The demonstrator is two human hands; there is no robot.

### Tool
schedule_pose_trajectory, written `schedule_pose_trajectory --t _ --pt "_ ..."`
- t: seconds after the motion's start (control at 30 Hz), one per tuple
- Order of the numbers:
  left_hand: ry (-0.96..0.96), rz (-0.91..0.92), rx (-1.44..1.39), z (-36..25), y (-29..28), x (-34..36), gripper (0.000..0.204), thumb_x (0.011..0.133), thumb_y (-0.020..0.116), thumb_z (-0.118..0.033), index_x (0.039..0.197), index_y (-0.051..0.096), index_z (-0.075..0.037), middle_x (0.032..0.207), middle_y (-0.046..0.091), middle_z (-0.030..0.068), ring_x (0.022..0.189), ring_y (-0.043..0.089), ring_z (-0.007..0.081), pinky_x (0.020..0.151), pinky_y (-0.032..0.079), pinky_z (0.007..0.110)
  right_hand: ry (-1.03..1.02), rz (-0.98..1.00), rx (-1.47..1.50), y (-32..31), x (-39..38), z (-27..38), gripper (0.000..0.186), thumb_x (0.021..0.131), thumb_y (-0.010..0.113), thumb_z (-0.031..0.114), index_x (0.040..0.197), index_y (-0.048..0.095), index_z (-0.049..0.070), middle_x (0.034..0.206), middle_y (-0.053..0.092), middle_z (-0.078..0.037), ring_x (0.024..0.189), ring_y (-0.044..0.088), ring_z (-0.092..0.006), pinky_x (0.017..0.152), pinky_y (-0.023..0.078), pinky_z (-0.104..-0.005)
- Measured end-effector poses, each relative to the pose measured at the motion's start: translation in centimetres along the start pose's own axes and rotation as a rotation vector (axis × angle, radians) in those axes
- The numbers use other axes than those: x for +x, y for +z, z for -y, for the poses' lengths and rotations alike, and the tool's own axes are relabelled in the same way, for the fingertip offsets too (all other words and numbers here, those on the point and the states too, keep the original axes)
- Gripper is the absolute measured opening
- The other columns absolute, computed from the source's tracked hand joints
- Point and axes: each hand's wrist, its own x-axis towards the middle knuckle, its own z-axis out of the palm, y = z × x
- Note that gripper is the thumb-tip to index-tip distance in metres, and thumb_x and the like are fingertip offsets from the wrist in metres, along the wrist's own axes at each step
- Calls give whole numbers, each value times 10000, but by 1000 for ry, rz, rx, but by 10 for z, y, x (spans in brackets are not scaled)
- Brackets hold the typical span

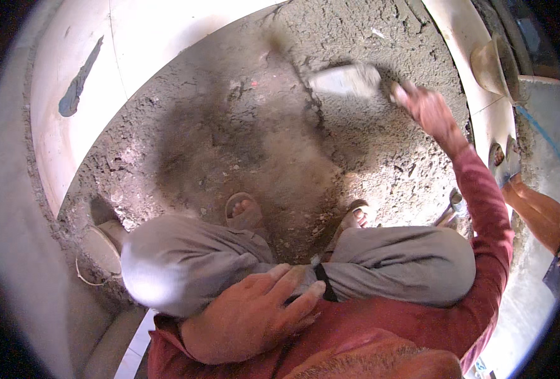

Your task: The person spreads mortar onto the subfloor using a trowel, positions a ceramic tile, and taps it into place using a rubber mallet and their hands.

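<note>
The right hand (pixel 422 104) is closed around a trowel (pixel 346 80), blurred, held over the rough mortar floor (pixel 229 126) beyond the knees (pixel 179 259). The left hand (pixel 248 316) lies flat and spread on the lap, just behind the left knee, holding nothing. Sandalled feet (pixel 245 211) stand on the floor just beyond the knees. A pale curved wall (pixel 71 151) rings the floor.

I see no packages, labels, signs or lit screens here, just rough mortar floor (pixel 242 126) and pale walls (pixel 59 145).
</note>
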Motion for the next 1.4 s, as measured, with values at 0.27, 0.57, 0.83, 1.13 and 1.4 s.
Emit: schedule_pose_trajectory --t 0.27,0.57,0.83,1.13,1.4 --pt "-217 138 -43 -15 35 -16 567 941 650 -401 1426 516 -138 1385 537 237 1223 581 407 971 518 490 185 27 272 9 104 -121 517 1059 481 413 1432 525 58 1460 511 -235 1273 573 -381 1066 484 -441" --pt "-573 -19 -52 -33 26 -11 563 938 601 -307 1449 501 -92 1380 521 291 1254 520 492 1017 464 554 756 5 254 77 152 -207 396 989 494 293 1286 589 49 1293 631 -242 1126 636 -419 980 513 -477" --pt "-767 -3 -39 -37 11 8 527 958 635 -290 1442 508 -125 1363 540 254 1223 546 465 996 486 507 494 -422 164 84 194 -96 250 1021 410 139 1225 536 68 1004 695 -167 750 725 -350 591 589 -469" --pt "-605 7 -3 -38 -1 23 524 951 633 -291 1431 518 -117 1369 543 226 1234 548 423 996 477 495 157 -633 363 22 224 -15 353 1019 538 291 1294 539 69 1031 637 -171 772 705 -303 648 586 -431" --pt "-562 -35 79 -45 11 16 513 959 613 -303 1428 516 -118 1388 527 234 1246 544 415 997 474 498 432 -33 1372 -43 209 -98 382 1032 534 393 1226 625 77 826 630 -35 744 608 -178 671 508 -338"
